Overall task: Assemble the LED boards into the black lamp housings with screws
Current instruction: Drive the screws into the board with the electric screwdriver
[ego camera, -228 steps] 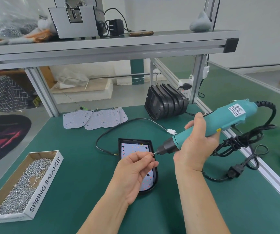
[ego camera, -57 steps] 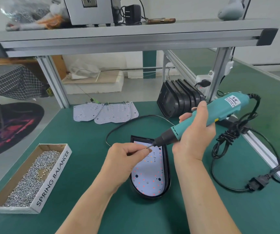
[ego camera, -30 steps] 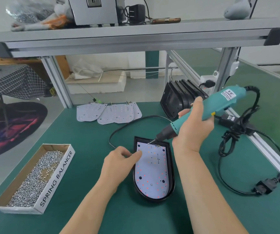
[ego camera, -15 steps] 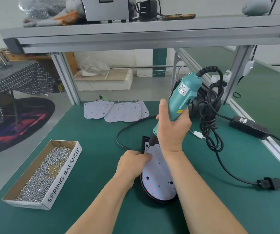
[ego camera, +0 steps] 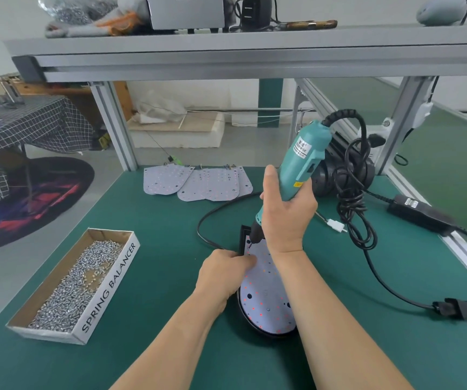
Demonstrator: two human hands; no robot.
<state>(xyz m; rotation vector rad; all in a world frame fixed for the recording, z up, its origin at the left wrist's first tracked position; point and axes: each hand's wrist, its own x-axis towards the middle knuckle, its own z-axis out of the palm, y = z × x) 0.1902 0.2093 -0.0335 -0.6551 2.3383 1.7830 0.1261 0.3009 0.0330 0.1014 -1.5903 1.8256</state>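
Observation:
A black lamp housing (ego camera: pixel 255 330) lies on the green mat with a pale LED board (ego camera: pixel 266 299) seated inside it. My right hand (ego camera: pixel 284 220) grips a teal electric screwdriver (ego camera: pixel 302 161), held nearly upright. Its bit touches the board's far left corner. My left hand (ego camera: pixel 222 275) holds the housing's left edge, its curled fingers reaching onto the board just below the bit. My right forearm covers the right side of the board.
A cardboard box of screws (ego camera: pixel 108 288) sits at the left. Spare LED boards (ego camera: pixel 195 182) lie at the back. More black housings (ego camera: pixel 367 171) stand behind the screwdriver. The power adapter (ego camera: pixel 420 213), plug (ego camera: pixel 455 308) and tangled cord (ego camera: pixel 356 220) lie at the right.
The screwdriver swung from a slant to nearly upright, and its bit came down on the board's far left corner. My left hand left the bit tip and settled on the housing's edge.

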